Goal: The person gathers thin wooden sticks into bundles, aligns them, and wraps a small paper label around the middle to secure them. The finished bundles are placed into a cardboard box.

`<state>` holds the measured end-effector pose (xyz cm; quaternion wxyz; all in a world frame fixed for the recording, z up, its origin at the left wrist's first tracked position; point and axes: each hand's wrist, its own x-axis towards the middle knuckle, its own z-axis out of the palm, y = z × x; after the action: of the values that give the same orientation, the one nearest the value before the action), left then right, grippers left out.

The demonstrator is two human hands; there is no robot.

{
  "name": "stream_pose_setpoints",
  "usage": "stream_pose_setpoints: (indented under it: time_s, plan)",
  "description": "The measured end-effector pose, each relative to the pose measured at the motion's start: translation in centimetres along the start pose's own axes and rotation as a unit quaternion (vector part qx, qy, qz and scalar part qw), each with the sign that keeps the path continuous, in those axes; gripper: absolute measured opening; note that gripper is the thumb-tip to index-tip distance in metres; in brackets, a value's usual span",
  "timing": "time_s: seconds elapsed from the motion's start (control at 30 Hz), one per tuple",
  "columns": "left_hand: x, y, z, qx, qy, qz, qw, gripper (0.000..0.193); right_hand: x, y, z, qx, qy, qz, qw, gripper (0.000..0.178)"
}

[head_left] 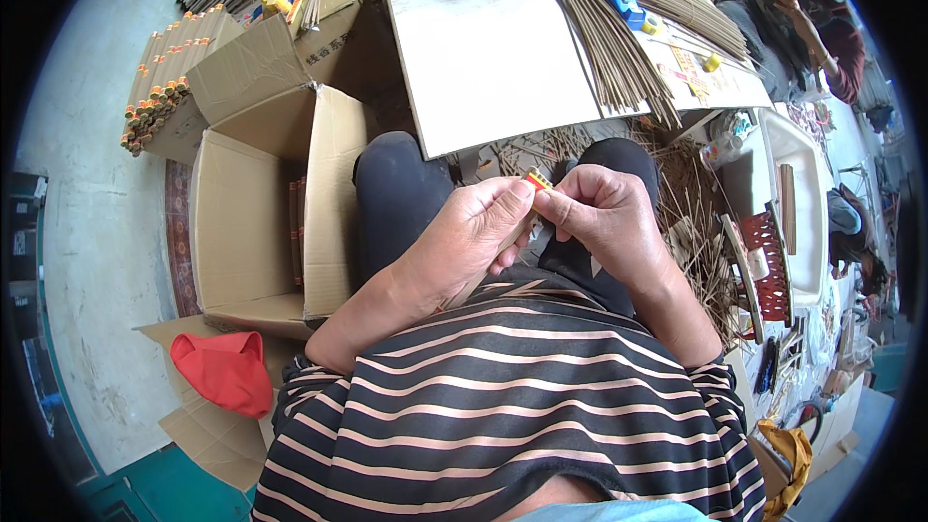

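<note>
In front of my lap, my left hand [480, 222] is closed around a slim bundle of brown incense sticks [462, 294]. The bundle slants up through the fist, and its upper end carries a red and yellow paper label [537, 180]. My right hand [601, 205] pinches at this label with thumb and forefinger, its fingertips close beside my left thumb. The palm side of both hands hides most of the bundle. Beyond my knees is a white-topped table [488, 48], with a fan of loose incense sticks [614, 48] lying over its near edge.
To my left stands an open cardboard box [248, 222] with some bundles inside; labelled bundles [179, 68] are stacked behind it. A red cloth [224, 372] lies nearer. A blue tape dispenser [623, 5] sits on the table. Loose sticks litter the floor; another person [812, 19] is at far right.
</note>
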<state>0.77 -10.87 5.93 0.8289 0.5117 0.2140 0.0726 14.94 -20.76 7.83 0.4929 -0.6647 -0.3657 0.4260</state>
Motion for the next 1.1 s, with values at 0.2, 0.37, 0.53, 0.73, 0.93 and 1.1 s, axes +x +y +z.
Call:
stream_pose_setpoints:
  time_s: [0.2, 0.37, 0.53, 0.73, 0.93, 1.1]
  plan:
    - [-0.2, 0.3, 0.1, 0.013, -0.003, 0.008, 1.0, 0.038, -0.1, 0.4, 0.0, 0.008, 0.001, 0.0, 1.0, 0.024]
    - [-0.3, 0.4, -0.1, -0.008, -0.008, -0.019, 1.0, 0.04, 0.2, 1.9, 0.1, 0.076, -0.01, -0.019, 0.997, 0.023]
    - [-0.2, 0.2, -0.2, -0.035, -0.016, -0.031, 0.999, 0.041, 1.2, 5.0, 0.2, 0.157, -0.023, -0.112, 0.981, 0.021]
    - [-0.1, 0.1, 0.1, -0.028, -0.003, -0.029, 0.999, 0.035, 2.4, 6.4, 0.1, 0.141, -0.009, -0.159, 0.977, 0.023]
    - [0.2, -1.0, 0.3, 0.043, 0.048, 0.007, 0.998, 0.042, 1.4, 3.7, -0.6, -0.07, 0.069, -0.076, 0.992, 0.031]
    - [0.4, -1.6, 0.7, 0.144, 0.063, 0.047, 0.986, 0.049, 0.3, 2.7, -1.0, -0.049, -0.003, -0.012, 0.999, 0.029]
